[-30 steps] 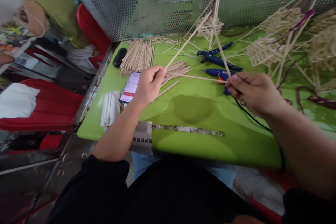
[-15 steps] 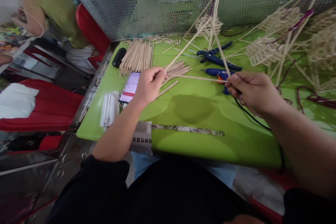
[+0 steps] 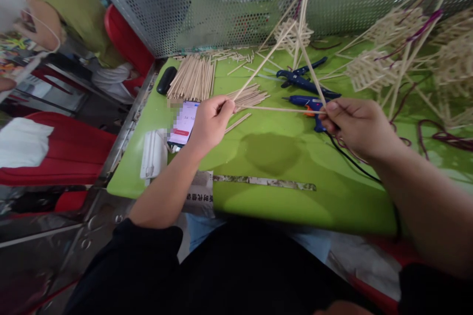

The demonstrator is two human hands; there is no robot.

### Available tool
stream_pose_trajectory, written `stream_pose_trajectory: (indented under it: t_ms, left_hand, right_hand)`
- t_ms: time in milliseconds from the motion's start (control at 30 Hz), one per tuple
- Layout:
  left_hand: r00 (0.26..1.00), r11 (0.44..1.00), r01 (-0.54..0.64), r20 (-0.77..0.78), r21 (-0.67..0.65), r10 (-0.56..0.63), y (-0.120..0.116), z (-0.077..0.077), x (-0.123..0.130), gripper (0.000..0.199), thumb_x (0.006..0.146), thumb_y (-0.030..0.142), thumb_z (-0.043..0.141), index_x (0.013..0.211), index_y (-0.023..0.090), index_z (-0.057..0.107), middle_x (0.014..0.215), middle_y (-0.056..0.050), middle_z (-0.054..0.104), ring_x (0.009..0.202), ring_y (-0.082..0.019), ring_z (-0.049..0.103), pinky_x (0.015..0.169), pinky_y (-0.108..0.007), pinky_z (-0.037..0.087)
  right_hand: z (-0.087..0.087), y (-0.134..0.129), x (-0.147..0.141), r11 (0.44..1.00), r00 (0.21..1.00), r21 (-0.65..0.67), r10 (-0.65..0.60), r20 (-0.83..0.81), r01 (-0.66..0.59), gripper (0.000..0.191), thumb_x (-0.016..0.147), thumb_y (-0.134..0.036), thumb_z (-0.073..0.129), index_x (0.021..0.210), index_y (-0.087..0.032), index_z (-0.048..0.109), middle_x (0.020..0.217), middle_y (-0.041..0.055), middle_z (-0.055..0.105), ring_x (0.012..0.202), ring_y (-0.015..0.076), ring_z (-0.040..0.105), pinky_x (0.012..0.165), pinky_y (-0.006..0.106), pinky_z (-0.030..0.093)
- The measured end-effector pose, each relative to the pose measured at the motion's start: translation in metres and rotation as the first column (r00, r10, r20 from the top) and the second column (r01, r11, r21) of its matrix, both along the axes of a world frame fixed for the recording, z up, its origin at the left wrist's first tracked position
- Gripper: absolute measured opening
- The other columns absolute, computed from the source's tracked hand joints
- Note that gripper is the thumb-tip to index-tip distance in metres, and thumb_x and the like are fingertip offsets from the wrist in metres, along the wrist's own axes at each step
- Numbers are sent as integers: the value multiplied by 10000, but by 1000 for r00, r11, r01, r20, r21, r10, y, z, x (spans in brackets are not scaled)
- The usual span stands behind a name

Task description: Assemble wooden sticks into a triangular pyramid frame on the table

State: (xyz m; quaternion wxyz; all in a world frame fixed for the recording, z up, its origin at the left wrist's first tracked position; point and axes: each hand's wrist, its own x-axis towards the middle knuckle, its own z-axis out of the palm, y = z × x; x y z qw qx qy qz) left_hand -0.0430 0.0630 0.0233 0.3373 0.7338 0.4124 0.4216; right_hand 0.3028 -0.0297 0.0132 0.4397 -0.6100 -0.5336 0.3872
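A triangle of thin wooden sticks (image 3: 266,61) is stretched between my hands above the green table. My left hand (image 3: 212,120) pinches its left corner, where a slanting stick meets the bottom stick (image 3: 279,109). At the right corner, the fingers of my right hand (image 3: 354,125) are closed on the joint of the bottom stick and the right stick (image 3: 311,71). The top corner points away from me, in front of a standing stick frame (image 3: 303,10) with a purple tip. Behind my right hand, a blue glue gun (image 3: 305,103) lies partly hidden.
Bundled sticks (image 3: 192,78), loose sticks (image 3: 251,96), blue cutters (image 3: 301,80), a phone (image 3: 181,125) and a white case (image 3: 153,153) lie on the table (image 3: 258,206). Stick frames (image 3: 373,69) crowd the right. A perforated metal screen (image 3: 207,5) borders the back. A person (image 3: 74,5) is at left.
Both hands hold the stick triangle in nearly the same place. The view has shifted very slightly; nothing has been let go or picked up.
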Motion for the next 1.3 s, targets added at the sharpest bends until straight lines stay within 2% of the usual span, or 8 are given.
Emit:
stream_pose_trajectory:
  t_ms: [333, 500, 733, 800, 933, 1067, 1233, 1300]
  left_hand:
    - [999, 999, -33, 0, 13, 33, -9, -2, 7, 296, 1092, 281, 620, 816, 223, 711, 579, 28, 460, 490, -122, 385, 487, -303, 208]
    - [999, 999, -45, -3, 9, 45, -9, -5, 7, 304, 1086, 280, 627, 802, 224, 721, 578, 23, 473, 495, -123, 388, 482, -300, 214]
    - [997, 997, -71, 8, 22, 71, -10, -5, 11, 292, 1063, 250, 633, 790, 219, 734, 578, 28, 464, 503, -124, 387, 501, -306, 239]
    - [997, 997, -70, 12, 38, 70, -11, -4, 12, 304, 1066, 252, 630, 783, 218, 735, 576, 29, 463, 498, -122, 375, 505, -313, 233]
    - [996, 992, -91, 2, 87, 91, -11, -5, 13, 312, 1058, 242, 640, 763, 216, 736, 571, 26, 479, 511, -125, 391, 520, -316, 248]
    - [992, 987, -116, -29, 112, 120, -10, -6, 12, 295, 1063, 236, 641, 791, 215, 756, 577, 21, 502, 522, -132, 421, 524, -315, 261]
    - [989, 981, -127, -60, 145, 137, -11, -6, 11, 277, 1086, 261, 646, 852, 208, 785, 595, 24, 525, 525, -132, 448, 530, -313, 282]
    - [986, 979, -136, -79, 154, 149, -12, -6, 11, 281, 1097, 274, 635, 876, 205, 794, 601, 22, 539, 523, -133, 456, 526, -309, 287]
  right_hand:
    - [-4, -1, 2, 995, 995, 87, -56, 87, 48, 552, 1042, -725, 715, 946, -184, 768, 693, 9, 593, 481, 68, 418, 399, 195, 298]
    - [3, -1, -2, 995, 989, 62, -87, 120, 80, 529, 1044, -675, 741, 886, -171, 765, 657, 2, 572, 447, 60, 394, 382, 196, 264]
    - [-1, -1, 1, 994, 991, 65, -92, 94, 86, 431, 1086, -573, 721, 941, -173, 787, 658, -5, 562, 424, 54, 382, 372, 204, 237]
    - [0, -1, 0, 993, 990, 62, -102, 97, 96, 428, 1084, -557, 726, 908, -171, 784, 650, -3, 563, 417, 54, 382, 368, 208, 236]
    - [7, -2, -4, 992, 990, 21, -128, 66, 127, 476, 1024, -618, 790, 854, -175, 774, 626, -3, 548, 399, 60, 375, 342, 227, 218]
    - [12, -3, -8, 992, 991, 7, -128, 34, 128, 515, 985, -723, 798, 902, -215, 809, 663, 1, 561, 434, 54, 375, 346, 213, 217]
    - [10, 0, -7, 988, 987, 14, -154, -38, 155, 730, 772, -908, 859, 944, -198, 857, 655, 3, 564, 437, 62, 380, 320, 219, 213]
    - [7, 1, -6, 986, 986, 29, -162, -23, 163, 764, 752, -926, 853, 932, -184, 856, 651, 7, 577, 425, 61, 389, 318, 219, 211]
